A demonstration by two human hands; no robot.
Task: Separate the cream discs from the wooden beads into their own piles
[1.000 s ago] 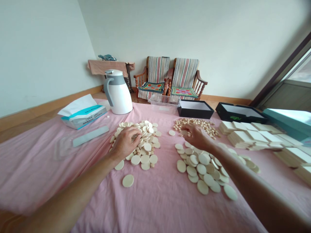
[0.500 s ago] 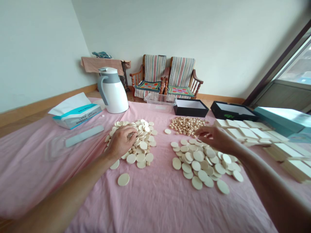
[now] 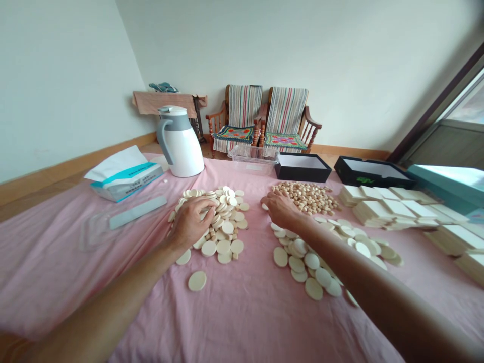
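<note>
Cream discs [image 3: 227, 228] in front of the white jug [image 3: 180, 146] were covered by the left hand [image 3: 191, 221] (thin, stiff, light; best pinched by the edge). Curled fingers were also seen on the right hand [image 3: 280, 209]; any grip could not be told.

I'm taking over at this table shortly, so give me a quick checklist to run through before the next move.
Left hand on the heap of cream discs: ok, fingers resting on it.
Anything held in the right hand: cannot tell, fingers curled beside the small round pieces.
Loose disc on the pink cloth: not ok, it lies apart from the heap.
Second disc pile fully visible: not ok, the right forearm hides part of it.
Stacks of pale squares away from the hands: ok.
</note>
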